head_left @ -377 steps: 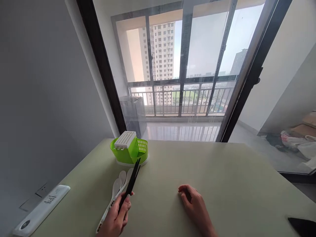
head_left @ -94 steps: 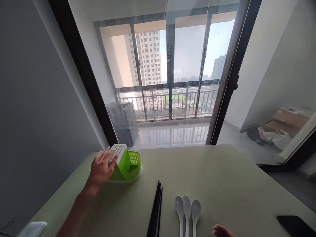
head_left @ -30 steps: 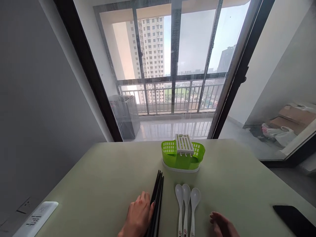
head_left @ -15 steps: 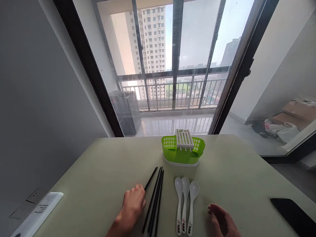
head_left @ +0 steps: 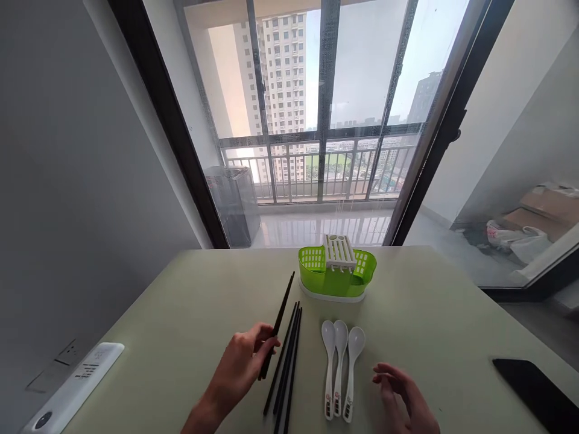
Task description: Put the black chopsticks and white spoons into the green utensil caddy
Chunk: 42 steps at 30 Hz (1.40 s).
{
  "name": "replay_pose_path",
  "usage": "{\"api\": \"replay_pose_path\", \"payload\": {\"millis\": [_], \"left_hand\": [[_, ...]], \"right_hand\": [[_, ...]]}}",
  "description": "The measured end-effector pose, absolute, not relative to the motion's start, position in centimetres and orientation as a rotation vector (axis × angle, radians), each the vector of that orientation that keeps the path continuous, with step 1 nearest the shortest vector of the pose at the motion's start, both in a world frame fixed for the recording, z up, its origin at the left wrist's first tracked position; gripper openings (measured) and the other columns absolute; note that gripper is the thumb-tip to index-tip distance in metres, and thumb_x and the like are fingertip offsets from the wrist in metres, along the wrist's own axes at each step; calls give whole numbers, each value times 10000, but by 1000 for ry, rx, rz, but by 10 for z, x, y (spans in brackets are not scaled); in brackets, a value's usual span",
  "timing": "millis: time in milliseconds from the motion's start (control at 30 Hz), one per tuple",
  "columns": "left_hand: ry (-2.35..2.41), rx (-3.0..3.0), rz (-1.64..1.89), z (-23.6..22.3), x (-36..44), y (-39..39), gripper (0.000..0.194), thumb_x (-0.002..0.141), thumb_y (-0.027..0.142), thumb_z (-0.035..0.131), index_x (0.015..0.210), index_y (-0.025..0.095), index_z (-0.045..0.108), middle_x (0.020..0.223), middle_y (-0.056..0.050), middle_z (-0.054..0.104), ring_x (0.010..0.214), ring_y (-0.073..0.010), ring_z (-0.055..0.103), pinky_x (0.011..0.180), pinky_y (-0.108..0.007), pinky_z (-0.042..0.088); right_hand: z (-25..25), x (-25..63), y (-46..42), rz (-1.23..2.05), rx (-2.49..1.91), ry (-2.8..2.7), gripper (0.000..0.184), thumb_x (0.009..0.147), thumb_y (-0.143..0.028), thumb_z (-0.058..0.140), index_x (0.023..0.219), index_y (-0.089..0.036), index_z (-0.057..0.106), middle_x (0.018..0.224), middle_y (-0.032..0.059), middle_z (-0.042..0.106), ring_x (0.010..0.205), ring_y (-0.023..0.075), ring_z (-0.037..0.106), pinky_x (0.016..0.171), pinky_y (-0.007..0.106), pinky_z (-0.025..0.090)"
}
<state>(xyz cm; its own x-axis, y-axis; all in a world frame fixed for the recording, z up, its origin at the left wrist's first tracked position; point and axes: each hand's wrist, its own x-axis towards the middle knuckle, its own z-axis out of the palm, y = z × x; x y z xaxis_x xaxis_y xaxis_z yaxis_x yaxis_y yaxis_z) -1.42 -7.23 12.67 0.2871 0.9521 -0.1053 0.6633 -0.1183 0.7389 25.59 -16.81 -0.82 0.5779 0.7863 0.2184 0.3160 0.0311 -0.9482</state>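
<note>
My left hand (head_left: 246, 358) is closed around a pair of black chopsticks (head_left: 284, 305), pinching them near the lower half with their tips pointing away and raised off the table. Just right of it, several more black chopsticks (head_left: 286, 367) lie in a loose bundle. Three white spoons (head_left: 339, 367) rest side by side, bowls toward the far end. My right hand (head_left: 404, 398) hovers or rests at the table's near side, right of the spoons, its fingers curved and apart with nothing in them. Beyond the chopsticks stands a green utensil basket (head_left: 337, 282) with a white slotted top.
All of this is on a pale green table (head_left: 203, 301). A white power strip or similar long device (head_left: 76, 386) lies at the left edge, and a black phone-like slab (head_left: 538, 386) at the right. A glass sliding door frame (head_left: 434, 144) stands behind the table.
My left hand has lifted its chopsticks from the table and turned, bringing their tips up toward the basket. My right hand has barely moved.
</note>
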Motion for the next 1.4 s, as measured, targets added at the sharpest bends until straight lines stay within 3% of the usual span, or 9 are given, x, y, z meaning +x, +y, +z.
{"api": "replay_pose_path", "payload": {"millis": [100,200,267,400,533,1000,1100,1200,1400], "left_hand": [[1170,1722,683,116,5,-86,222,966,469,558,985,255,613,928,-5,810,883,-196,768,828,-279,578],[1054,1681,748,94,27,-96,190,956,439,597,983,252,616,905,-7,813,855,-196,768,833,-289,589],[1007,1703,777,80,40,-98,178,960,415,598,983,243,638,929,-20,811,853,-196,765,841,-294,590],[1010,1762,864,59,50,-96,168,969,363,588,1014,227,676,1024,-40,803,931,-202,755,874,-303,581],[1039,1820,884,51,47,-93,177,979,359,579,1027,230,692,1026,-32,803,927,-193,747,878,-299,571],[943,1769,912,47,36,-52,290,946,496,603,979,232,718,936,-36,803,875,-198,746,883,-324,568],[1076,1455,1315,43,16,-14,423,969,584,500,902,195,652,888,-67,758,780,-191,717,795,-329,562],[1149,1160,1555,38,-12,24,452,922,614,561,767,190,579,679,2,625,561,-125,578,581,-254,475],[1022,735,1556,30,-42,46,448,843,622,633,726,204,522,578,62,480,472,-87,423,452,-214,352]], "right_hand": [[34,243,-157,452,-1389,-1191,266,960,-450,556,1053,-233,679,1003,60,720,818,184,722,763,285,591],[80,232,-139,483,-1228,-1488,304,985,-381,554,1259,-262,608,1136,69,674,899,177,713,785,275,604],[104,228,-127,461,-1226,-1574,349,1004,-377,533,1333,-263,558,1041,47,649,834,169,688,768,281,598],[129,224,-113,460,-1210,-1751,190,1040,-371,481,1075,-245,619,829,-7,563,703,151,590,670,252,528],[133,224,-112,512,-1198,-1798,227,1068,-349,426,905,-244,544,826,-11,556,701,137,544,624,223,460],[149,241,-102,252,-1268,-1761,186,1056,-339,478,927,-243,571,818,-5,677,681,136,628,654,237,472],[179,254,-85,113,-1314,-1619,258,1040,-401,503,849,-241,571,712,-21,668,606,130,638,622,230,482],[211,268,-58,-35,-1325,-1499,287,1019,-472,521,875,-236,601,697,-13,689,619,144,675,614,232,506],[225,278,28,-126,-1343,-1530,330,1009,-505,508,851,-229,598,696,-16,694,536,124,620,571,228,469]]}}
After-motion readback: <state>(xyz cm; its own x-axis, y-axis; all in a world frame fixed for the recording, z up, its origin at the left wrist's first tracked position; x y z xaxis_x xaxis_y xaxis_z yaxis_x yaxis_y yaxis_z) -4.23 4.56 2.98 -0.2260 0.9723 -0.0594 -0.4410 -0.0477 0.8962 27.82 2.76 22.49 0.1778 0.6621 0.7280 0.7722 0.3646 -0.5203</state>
